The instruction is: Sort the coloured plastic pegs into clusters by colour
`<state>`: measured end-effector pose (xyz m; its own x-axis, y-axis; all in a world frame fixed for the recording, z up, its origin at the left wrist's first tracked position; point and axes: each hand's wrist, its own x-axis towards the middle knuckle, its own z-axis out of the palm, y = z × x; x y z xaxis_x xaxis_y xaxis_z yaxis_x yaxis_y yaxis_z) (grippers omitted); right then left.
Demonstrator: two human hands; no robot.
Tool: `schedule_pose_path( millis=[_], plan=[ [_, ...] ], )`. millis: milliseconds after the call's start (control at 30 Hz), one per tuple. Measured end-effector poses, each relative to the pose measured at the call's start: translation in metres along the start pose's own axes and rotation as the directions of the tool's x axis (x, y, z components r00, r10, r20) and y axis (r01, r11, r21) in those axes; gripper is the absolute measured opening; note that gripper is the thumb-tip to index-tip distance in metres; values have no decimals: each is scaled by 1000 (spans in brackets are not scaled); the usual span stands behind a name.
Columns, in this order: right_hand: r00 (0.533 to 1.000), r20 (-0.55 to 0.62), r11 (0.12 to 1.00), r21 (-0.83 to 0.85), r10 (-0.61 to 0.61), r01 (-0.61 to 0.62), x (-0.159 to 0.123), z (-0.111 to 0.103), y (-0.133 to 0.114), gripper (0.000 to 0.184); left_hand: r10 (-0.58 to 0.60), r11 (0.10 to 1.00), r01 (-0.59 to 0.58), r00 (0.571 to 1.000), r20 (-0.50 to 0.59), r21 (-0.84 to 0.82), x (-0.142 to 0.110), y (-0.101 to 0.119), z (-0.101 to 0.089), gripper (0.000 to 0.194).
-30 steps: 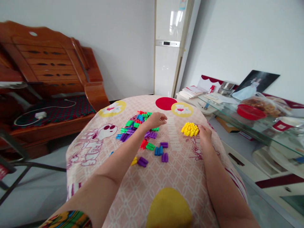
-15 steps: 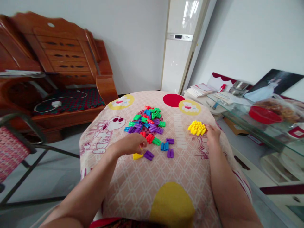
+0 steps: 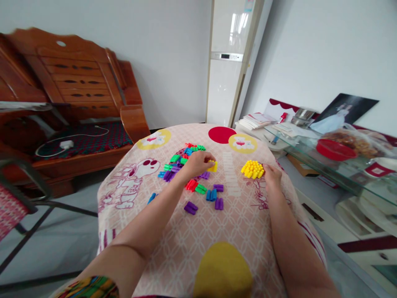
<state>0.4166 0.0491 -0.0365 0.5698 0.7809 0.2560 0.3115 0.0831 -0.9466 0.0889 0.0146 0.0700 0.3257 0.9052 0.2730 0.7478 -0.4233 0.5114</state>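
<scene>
Pinched in the fingers of my left hand (image 3: 200, 163) is a yellow plastic building block (image 3: 212, 167), held above the right side of a mixed heap of coloured blocks (image 3: 175, 169). My left hand and forearm hide part of that heap. At the right of the table sits a cluster of yellow blocks (image 3: 252, 169). My right hand (image 3: 273, 178) rests against its right edge, fingers curled in; what they hold, if anything, is hidden. Purple blocks (image 3: 191, 207) and blue blocks (image 3: 211, 195) lie loose in front of the heap.
A patterned cloth covers the round table (image 3: 226, 227). To the right stands a glass-topped cabinet (image 3: 313, 153) with a red bowl (image 3: 336, 150) and papers (image 3: 256, 121). A wooden bench (image 3: 77, 91) is at the left, with a metal-framed chair (image 3: 29, 198) nearer.
My left hand has moved forward and right, lifting the yellow block from beside the purple one at the front. A blue block now shows left of my forearm. My right hand stays by the yellow cluster.
</scene>
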Motion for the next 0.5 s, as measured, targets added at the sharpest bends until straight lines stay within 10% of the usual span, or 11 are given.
schedule_pose_path(
  millis=[233,500],
  plan=[
    [999,-23,1000,8,25,-25,-1,1,-6,36,-164,986,167,982,-88,27,85,39,83,23],
    [998,-40,999,17,42,-41,-3,2,-9,33,-175,985,175,983,55,9,107,60,130,25]
  ],
)
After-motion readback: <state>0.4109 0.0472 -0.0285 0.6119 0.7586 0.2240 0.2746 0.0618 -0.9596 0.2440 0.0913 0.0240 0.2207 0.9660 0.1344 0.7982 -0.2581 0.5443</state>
